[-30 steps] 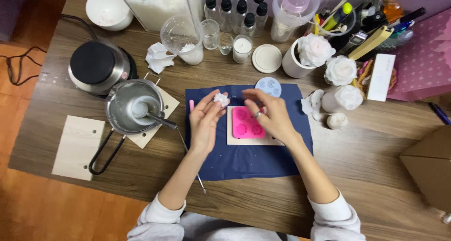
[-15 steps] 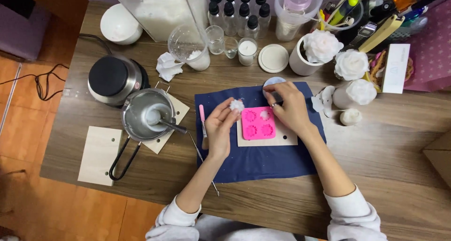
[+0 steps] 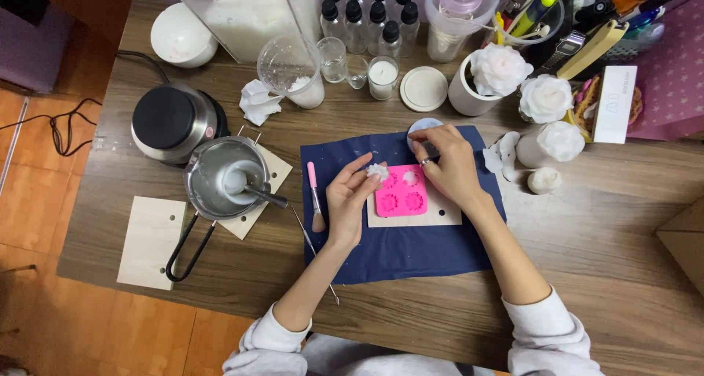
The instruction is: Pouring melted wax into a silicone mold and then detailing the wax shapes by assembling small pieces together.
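A pink silicone mould (image 3: 401, 191) with flower-shaped cavities lies on a pale wooden board (image 3: 440, 213), which rests on a dark blue cloth (image 3: 400, 248). My left hand (image 3: 350, 198) holds a small white wax flower (image 3: 378, 172) in its fingertips at the mould's upper left corner. At the mould's upper right corner my right hand (image 3: 447, 163) has its fingers pinched together; what they grip is too small to tell. One cavity by those fingers holds white wax. A pale blue round mould (image 3: 422, 126) shows just behind my right hand.
A steel saucepan (image 3: 224, 178) of wax with a spoon sits on wooden boards, left, beside a round hotplate (image 3: 170, 121). A pink-handled brush (image 3: 315, 198) lies on the cloth. White wax flowers (image 3: 544, 97), jars, bottles and a candle glass (image 3: 383, 77) crowd the back edge.
The view has shifted a little. Both hands stay at the pink mould; my left hand keeps the white wax flower, my right fingers have moved slightly over the mould's top corner.
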